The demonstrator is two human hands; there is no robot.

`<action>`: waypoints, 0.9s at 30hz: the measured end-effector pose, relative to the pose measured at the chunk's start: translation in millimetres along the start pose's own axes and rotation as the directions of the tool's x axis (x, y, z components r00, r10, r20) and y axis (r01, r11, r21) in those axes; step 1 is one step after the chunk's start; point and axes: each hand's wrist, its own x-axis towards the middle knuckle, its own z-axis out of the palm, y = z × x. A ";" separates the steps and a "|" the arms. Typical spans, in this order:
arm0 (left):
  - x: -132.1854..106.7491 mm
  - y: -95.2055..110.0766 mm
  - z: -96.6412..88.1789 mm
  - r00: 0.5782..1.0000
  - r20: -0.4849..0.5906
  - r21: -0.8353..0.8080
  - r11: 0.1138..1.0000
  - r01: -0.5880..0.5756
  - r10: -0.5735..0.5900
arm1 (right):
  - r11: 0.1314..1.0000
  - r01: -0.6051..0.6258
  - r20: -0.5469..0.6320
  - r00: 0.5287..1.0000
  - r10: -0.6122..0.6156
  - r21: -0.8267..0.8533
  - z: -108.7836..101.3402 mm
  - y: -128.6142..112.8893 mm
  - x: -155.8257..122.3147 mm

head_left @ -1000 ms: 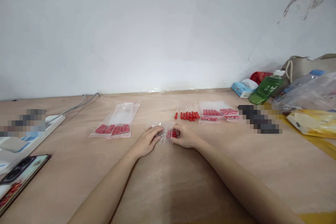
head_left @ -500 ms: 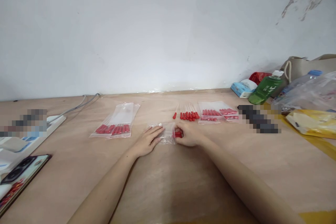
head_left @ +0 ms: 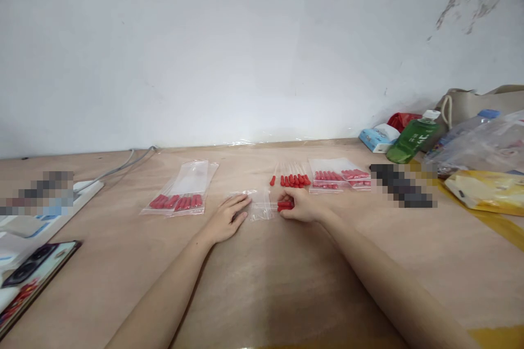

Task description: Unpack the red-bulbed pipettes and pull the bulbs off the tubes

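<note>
My left hand lies flat with its fingers stretched out on the left part of a clear zip bag. At the bag's right end, my right hand pinches red-bulbed droppers by their bulbs. Their clear tubes point left and reach into the bag's mouth; how far is hard to make out. Behind my right hand, a row of loose droppers lies with red bulbs toward me. Filled bags of droppers sit right of that row, and more filled bags lie left of my left hand.
At the left are a phone and a white power strip with a grey cable. On the right stand a tissue pack, a green bottle and plastic bags. A wall runs along the table's back edge.
My right hand has shifted a little to the right with the droppers, so their bulbs are now outside the bag's mouth. My left hand stays on the bag, slightly further left.
</note>
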 end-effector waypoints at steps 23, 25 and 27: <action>3.7 5.3 10.6 0.988 0.069 0.169 0.978 0.124 -0.138 | 0.914 -0.026 -0.558 0.799 -0.224 -0.404 -14.6 27.1 38.9; 3.4 6.2 10.2 0.988 0.069 0.171 0.977 0.127 -0.140 | 0.799 -0.066 -0.433 0.865 -0.252 -0.598 -3.8 28.0 45.5; 3.2 6.8 10.1 0.987 0.070 0.175 0.976 0.129 -0.143 | 0.692 -0.094 -0.335 0.915 -0.222 -0.716 3.1 28.9 49.4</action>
